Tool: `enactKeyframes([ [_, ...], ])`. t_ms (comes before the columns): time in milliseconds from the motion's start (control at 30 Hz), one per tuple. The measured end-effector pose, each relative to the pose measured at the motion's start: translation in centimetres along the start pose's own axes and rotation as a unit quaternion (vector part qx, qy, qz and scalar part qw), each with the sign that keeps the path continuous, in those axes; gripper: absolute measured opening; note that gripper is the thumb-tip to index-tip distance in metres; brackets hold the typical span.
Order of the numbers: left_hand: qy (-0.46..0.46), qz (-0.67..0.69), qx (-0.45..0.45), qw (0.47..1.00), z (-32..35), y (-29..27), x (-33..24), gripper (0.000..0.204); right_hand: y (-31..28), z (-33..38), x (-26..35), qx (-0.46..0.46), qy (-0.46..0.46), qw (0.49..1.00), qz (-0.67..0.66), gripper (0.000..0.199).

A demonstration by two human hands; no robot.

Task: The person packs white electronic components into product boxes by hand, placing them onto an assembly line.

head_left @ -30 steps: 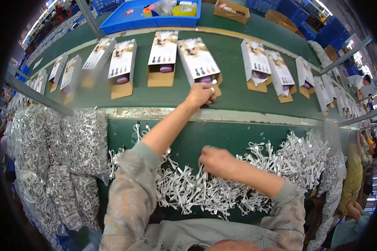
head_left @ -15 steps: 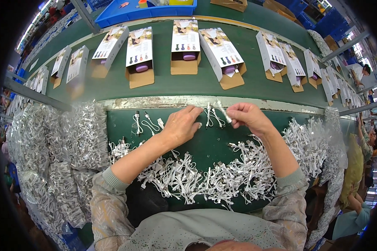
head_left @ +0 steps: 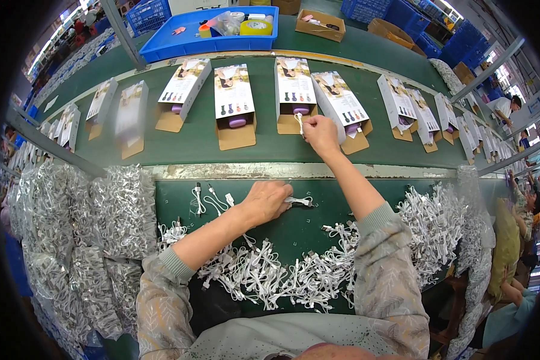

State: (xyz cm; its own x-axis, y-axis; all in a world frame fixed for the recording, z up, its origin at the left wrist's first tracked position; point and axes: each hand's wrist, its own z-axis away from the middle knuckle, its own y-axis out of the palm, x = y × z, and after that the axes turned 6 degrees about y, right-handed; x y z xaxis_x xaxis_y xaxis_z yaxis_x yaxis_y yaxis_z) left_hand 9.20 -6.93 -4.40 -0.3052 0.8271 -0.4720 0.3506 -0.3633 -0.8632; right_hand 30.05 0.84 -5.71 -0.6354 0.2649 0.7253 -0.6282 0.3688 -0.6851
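My right hand (head_left: 322,134) reaches over the green belt, its fingers pinched on a small bundled white charging cable (head_left: 299,122). The cable is at the open lower end of a white printed box (head_left: 293,81), in front of a purple item (head_left: 302,110) that shows inside. My left hand (head_left: 266,202) rests low on the work surface, fingers closed on another bundled white cable (head_left: 300,201) that sticks out to the right. Left of that hand lie several loose cables (head_left: 199,198). A large heap of white cables (head_left: 318,273) spreads in front of me.
More open boxes (head_left: 234,90) stand along the belt on both sides. Clear bags packed with cables (head_left: 123,207) are stacked at the left. A worn metal rail (head_left: 222,172) divides the belt from the table. Beyond sit a blue tray (head_left: 174,45) with tape rolls and a cardboard box (head_left: 320,29).
My right hand has moved up and away from the table to the box with its cable. My left hand has closed on a cable. The boxes have shifted right along the belt.
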Motion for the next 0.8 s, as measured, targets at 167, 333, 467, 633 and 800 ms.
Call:
enactKeyframes([
  [167,-0.138,0.09,0.031,0.986,0.9,-0.8,0.7,0.02,1.8,-1.2,0.9,-0.057,-0.111,0.99,0.064,0.027],
  [333,-0.182,0.094,-0.002,0.979,1.6,-1.8,1.7,0.024,-2.7,5.5,1.0,0.183,-0.222,0.958,0.017,0.032],
  [467,-0.173,0.096,0.009,0.98,2.1,-2.4,1.9,0.02,-3.2,11.1,0.5,0.252,-0.285,0.923,0.061,0.027],
  [633,-0.238,0.214,-0.066,0.945,3.5,-3.6,3.8,0.023,-2.7,10.7,0.8,0.125,-0.212,0.969,0.004,0.008],
  [800,-0.308,0.382,-0.252,0.834,3.9,-5.7,8.0,0.025,-2.0,8.4,1.8,0.146,-0.245,0.958,0.026,0.015],
])
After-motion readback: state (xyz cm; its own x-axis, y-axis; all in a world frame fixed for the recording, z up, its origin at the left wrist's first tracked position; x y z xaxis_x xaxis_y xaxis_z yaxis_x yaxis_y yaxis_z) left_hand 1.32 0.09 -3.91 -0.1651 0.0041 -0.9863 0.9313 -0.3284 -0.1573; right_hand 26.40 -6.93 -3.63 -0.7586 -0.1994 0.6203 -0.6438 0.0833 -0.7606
